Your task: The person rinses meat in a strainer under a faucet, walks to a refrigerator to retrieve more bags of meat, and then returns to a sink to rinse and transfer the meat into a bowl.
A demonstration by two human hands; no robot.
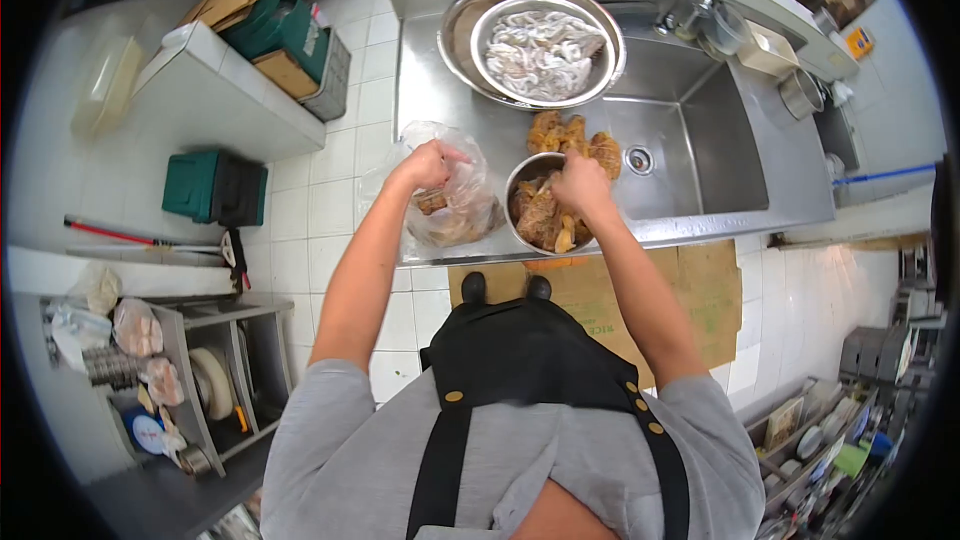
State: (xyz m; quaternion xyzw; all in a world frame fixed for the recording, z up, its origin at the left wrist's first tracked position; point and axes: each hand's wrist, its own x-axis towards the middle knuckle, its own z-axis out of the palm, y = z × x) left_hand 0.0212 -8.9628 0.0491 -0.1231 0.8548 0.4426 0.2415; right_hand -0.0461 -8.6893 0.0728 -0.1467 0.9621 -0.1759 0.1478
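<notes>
My left hand (432, 165) is closed on the upper part of a clear plastic bag (465, 190) at the front left of the steel counter. Some brown meat (432, 203) shows through the bag. To the right stands a round metal bowl (512, 180) with browned, meat-like pieces (538, 215) in it. My right hand (583, 183) reaches over the bowl's right side with curled fingers; what they grip is hidden. Just behind the bowl, more browned pieces (575, 135) lie on the counter.
A large metal basin (455, 30) at the back holds a smaller bowl (483, 40) of pale, squid-like pieces (545, 55). The sink (710, 140) lies to the right. Cardboard (690, 290) covers the floor below. Green bins (190, 185) stand at the left.
</notes>
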